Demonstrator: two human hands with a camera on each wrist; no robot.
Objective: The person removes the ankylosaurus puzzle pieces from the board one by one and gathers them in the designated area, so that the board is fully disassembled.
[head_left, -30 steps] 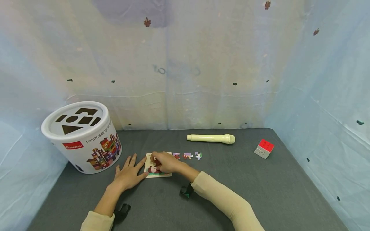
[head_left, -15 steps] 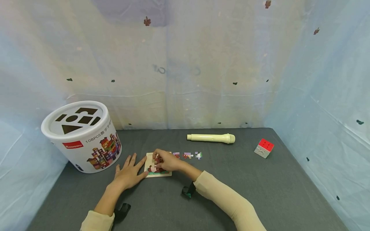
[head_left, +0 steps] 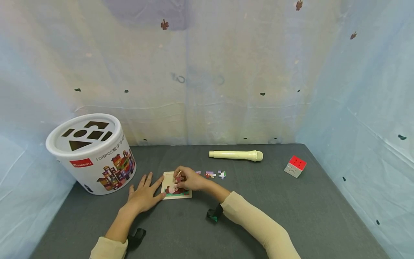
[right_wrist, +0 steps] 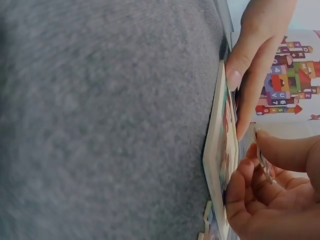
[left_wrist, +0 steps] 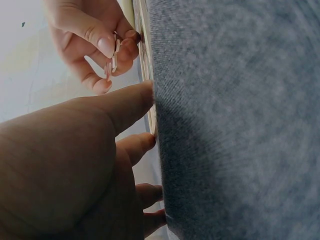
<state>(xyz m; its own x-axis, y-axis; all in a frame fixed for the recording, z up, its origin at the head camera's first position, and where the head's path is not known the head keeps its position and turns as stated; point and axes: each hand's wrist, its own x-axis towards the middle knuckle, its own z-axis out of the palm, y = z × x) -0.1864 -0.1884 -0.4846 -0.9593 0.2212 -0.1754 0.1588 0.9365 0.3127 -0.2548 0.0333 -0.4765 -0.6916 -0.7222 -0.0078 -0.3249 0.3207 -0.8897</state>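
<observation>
Where everything rests, the tabletop (head_left: 323, 217): dark grey, spreading under all the objects.
Bucket (head_left: 92, 158): white, at the far left, shaped holes cut in its lid.
Toy microphone (head_left: 236, 155): pale yellow, lying near the back edge.
Left hand (head_left: 144, 196): fingers spread and grasping nothing, thumb and forefinger at the left edge of the puzzle board (head_left: 168, 178), apparently steadying it.
Right hand (head_left: 191, 180): thumb and fingertips pinching a puzzle piece (right_wrist: 265, 165) over the board; compared with a second ago, the hand has drawn slightly right, baring more of the board's upper left and partly hiding the row of loose pieces (head_left: 210, 175).
Puzzle board: flat between the hands, picture along its lower part, pale base above; likely only partly filled.
Cube (head_left: 295, 166): red on top, white at the side, well apart to the right.
Loose pieces: just right of the board, two showing whole.
Puzzle piece: clear of the board in the right wrist view, so not seated; its printed face is hard to make out.
</observation>
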